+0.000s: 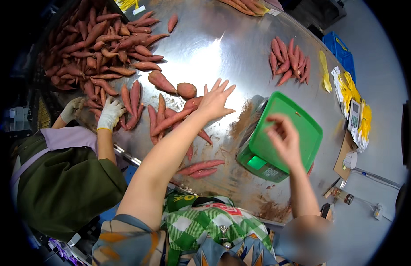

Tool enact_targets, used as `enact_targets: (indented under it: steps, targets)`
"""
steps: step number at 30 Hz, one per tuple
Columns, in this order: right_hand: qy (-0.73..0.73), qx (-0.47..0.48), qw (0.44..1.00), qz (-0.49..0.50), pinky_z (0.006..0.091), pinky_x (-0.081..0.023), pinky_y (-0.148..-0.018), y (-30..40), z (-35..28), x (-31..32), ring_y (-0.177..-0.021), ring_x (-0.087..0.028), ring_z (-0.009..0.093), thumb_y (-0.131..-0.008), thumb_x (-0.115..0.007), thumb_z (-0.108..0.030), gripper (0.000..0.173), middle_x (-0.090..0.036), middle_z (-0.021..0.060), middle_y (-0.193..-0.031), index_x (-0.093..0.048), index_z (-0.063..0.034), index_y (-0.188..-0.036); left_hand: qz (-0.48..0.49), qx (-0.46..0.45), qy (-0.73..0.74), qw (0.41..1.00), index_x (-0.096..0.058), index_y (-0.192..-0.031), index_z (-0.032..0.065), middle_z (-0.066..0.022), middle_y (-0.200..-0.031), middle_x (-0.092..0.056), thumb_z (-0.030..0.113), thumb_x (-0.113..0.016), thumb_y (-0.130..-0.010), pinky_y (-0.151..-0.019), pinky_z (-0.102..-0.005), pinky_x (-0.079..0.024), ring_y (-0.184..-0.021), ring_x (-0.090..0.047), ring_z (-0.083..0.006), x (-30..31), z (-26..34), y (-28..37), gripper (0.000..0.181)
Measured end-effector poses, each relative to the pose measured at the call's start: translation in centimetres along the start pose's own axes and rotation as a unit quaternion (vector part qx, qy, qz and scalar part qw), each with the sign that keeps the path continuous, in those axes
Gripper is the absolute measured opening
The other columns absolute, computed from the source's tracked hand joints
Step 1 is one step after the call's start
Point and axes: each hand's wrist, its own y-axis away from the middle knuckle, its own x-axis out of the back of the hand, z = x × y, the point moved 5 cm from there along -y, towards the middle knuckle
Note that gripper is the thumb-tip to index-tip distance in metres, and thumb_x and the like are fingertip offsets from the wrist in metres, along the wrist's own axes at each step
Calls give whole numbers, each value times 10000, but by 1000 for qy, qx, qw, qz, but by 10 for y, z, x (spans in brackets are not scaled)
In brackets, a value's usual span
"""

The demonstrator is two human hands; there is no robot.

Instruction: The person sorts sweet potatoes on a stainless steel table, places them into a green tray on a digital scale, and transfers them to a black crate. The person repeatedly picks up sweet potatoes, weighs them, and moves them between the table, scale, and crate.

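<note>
My left hand (217,103) stretches over the steel table with its fingers spread and nothing in them. Just beside its wrist lies a loose group of sweet potatoes (172,121); two rounder sweet potatoes (186,90) sit slightly farther off. Above the green tray (305,133) of a digital scale (270,173) hovers my right hand (285,139), slightly blurred, fingers loosely bent and no object visible in it. The tray bears only a small brown scrap (298,114). A pair of slim sweet potatoes (202,168) rests near the table's front edge.
A co-worker's gloved hands (110,113) are at a large sweet potato heap (92,50) on the left. One sorted pile (290,61) lies at the far right. Yellow mesh bags (350,88), a keypad device (354,114) and a blue crate (340,51) line the right side.
</note>
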Motion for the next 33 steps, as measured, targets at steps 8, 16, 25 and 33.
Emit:
enact_targets:
  steps: [8,16,25,33]
  targets:
    - [156,82,980,-92,370,-493,-794,26,25,-146,-895,-617,308,-778,-637,-30,244,-614,158,-947,-580,14,-1011,351,191,87,913,-517,-1249,31,-177,-1265,-503,113,-701,-760,-992,-425,-372,-1168,-469,-356,58,-73,198,529]
    - [408,146,901,14,505,-361,-992,-87,65,-204,-1151,-476,339,-739,-579,-36,404,-528,176,-1175,-520,-39,-1139,222,213,61,949,-495,-1288,57,-206,-1345,-413,154,-732,-725,-1025,-449,-347,-1227,-407,-390,40,-99,222,618]
    - [336,-35,941,2,455,-428,-832,-56,72,-176,-976,-531,332,-727,-686,-224,344,-579,159,-965,-571,-27,-985,290,179,138,930,-556,-1131,17,-208,-1276,-475,28,-652,-766,-1001,-424,-374,-1175,-463,-392,44,-102,184,378]
    - [292,-29,955,-40,434,-449,-845,-10,69,-209,-979,-564,353,-684,-724,-169,655,-586,185,-1053,-437,-34,-1257,251,349,145,891,-503,-1145,22,-188,-956,-601,120,-672,-782,-798,-419,-458,-891,-599,-345,38,-150,228,413]
